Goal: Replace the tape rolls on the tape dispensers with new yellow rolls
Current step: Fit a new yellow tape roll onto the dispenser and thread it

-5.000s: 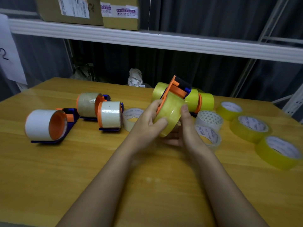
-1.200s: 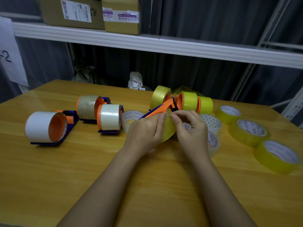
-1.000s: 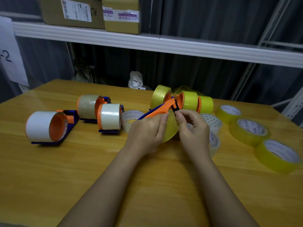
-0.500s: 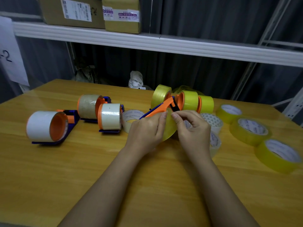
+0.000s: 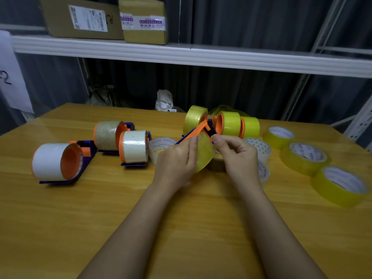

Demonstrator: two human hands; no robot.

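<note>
Head view. Both hands meet above the middle of the desk (image 5: 60, 228). The left hand (image 5: 175, 160) grips a yellow tape roll (image 5: 204, 153) mounted on an orange and blue dispenser (image 5: 198, 131), fingers curled round the roll's left side, thumb lying along its upper edge. The right hand (image 5: 238, 156) pinches at the dispenser's black front end (image 5: 211, 131), thumb and forefinger pressed together on it; whether a tape end sits between them cannot be told. The held dispenser is tilted, its orange arm rising to the right.

Just beyond the grip stand three dispensers already carrying yellow rolls (image 5: 230, 123), side by side, touching or nearly so. To the left of the grip, a flat clear roll (image 5: 159, 148) lies on the desk, and further left stand two dispensers with pale or brownish rolls (image 5: 120, 140), then a third with a white roll (image 5: 53, 161), well apart from the hands. To the right of the grip, partly hidden behind the right hand, lie clear and brown loose rolls (image 5: 259, 149). Further right, three spare yellow rolls (image 5: 305, 156) lie flat in a row toward the desk's edge.

Behind the desk, a white shelf (image 5: 201, 57) carries two cardboard boxes (image 5: 100, 19).
</note>
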